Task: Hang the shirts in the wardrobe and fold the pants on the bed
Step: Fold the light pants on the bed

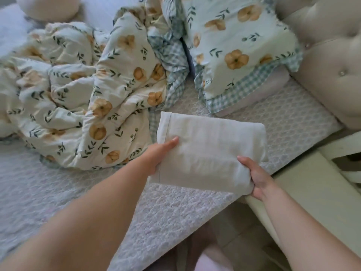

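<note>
Currently I see the folded white pants as a thick rectangular bundle over the near corner of the bed, above its pale quilted cover. Whether the bundle's far edge rests on the cover or is lifted clear, I cannot tell. My left hand grips the bundle's left, hemmed edge, thumb flat on top and fingers hidden beneath. My right hand clamps the near right corner, thumb on top and fingers curled under the fold. Just beyond the pants to the left lies a crumpled floral duvet with a gingham underside. A matching floral pillow sits further back on the right, against a tufted beige headboard. A cream furniture top stands beside the bed at right.
</note>
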`<act>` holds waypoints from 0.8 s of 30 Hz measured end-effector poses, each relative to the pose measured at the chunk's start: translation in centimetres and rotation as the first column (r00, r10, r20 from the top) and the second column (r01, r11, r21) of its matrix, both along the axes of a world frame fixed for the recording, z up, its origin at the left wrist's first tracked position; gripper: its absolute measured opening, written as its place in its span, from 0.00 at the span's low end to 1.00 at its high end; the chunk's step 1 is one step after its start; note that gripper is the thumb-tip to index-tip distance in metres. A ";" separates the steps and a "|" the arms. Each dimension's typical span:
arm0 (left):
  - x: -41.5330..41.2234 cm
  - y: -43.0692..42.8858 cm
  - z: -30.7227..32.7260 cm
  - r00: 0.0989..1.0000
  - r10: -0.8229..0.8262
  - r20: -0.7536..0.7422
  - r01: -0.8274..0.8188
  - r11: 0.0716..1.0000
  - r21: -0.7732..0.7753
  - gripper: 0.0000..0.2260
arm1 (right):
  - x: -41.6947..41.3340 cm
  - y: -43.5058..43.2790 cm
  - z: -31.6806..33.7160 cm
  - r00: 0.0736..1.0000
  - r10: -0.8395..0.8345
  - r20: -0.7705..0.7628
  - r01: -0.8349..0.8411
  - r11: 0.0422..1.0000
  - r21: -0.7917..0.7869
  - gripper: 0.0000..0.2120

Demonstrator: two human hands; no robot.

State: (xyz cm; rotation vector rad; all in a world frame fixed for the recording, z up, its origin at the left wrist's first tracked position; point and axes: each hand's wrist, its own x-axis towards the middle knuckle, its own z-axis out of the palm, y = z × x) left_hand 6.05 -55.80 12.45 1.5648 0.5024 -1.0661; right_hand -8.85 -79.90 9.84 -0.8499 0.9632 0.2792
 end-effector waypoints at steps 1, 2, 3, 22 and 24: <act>0.1 -0.3 1.4 0.999 -0.030 0.029 0.030 1.000 -0.006 0.20 | -0.5 0.2 1.4 0.999 -0.035 0.028 0.035 0.999 -0.006 0.13; 0.2 -0.5 2.8 0.997 -0.058 0.058 0.058 0.998 -0.009 0.20 | -1.2 0.5 2.9 0.997 -0.064 0.050 0.065 0.998 -0.020 0.14; 0.1 -0.8 4.2 0.992 -0.086 0.090 0.087 0.996 -0.004 0.20 | -2.0 0.9 4.4 0.993 -0.092 0.069 0.095 0.995 -0.034 0.14; -16.5 -9.7 21.9 0.567 -0.630 0.531 0.694 0.713 0.105 0.31 | -29.5 9.5 23.7 0.684 -0.653 0.324 0.725 0.656 -0.209 0.26; -18.7 -9.8 22.8 0.492 -0.669 0.556 0.744 0.655 0.130 0.28 | -32.0 10.8 24.5 0.659 -0.675 0.333 0.750 0.626 -0.216 0.27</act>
